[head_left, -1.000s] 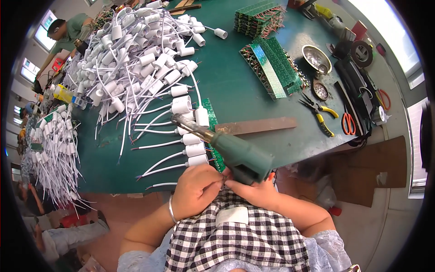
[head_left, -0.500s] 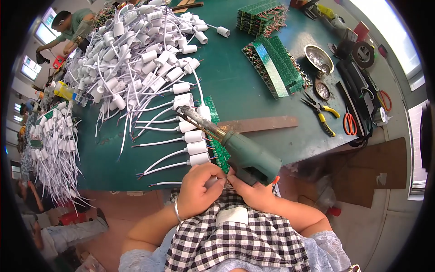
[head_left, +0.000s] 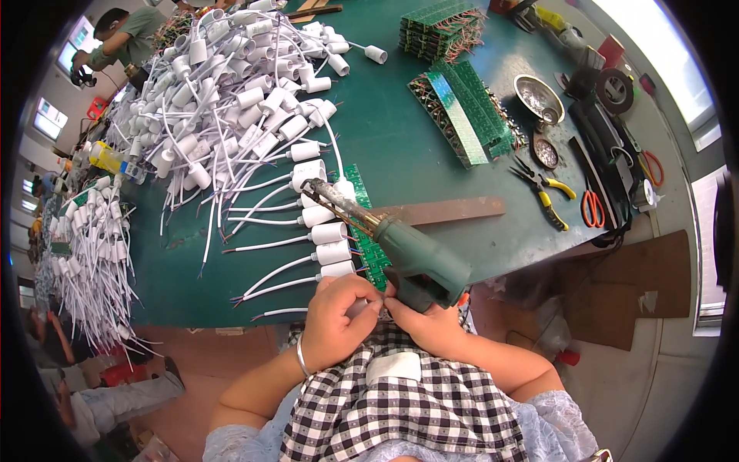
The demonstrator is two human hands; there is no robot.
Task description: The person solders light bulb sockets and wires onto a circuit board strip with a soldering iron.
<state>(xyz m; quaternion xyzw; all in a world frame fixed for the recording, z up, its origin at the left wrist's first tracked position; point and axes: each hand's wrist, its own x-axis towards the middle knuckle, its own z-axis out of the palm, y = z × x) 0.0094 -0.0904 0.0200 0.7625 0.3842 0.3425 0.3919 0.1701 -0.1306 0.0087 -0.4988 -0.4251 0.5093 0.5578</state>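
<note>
My right hand grips a green soldering gun whose metal tip points up-left over a narrow green circuit board strip. Several white lamp sockets with white wires line the strip's left side. My left hand is closed at the table's near edge on the lowest socket and its thin wire, fingertips meeting my right hand. A thin bracelet circles my left wrist.
A big heap of white wired sockets covers the far left of the green table. Stacks of green circuit boards, a metal bowl, yellow-handled pliers, red scissors and a wooden strip lie right. Another person works far left.
The soldering gun has swung a little toward me and to the right, tip lifting off the strip's upper sockets. My hands have come closer together at the table edge.
</note>
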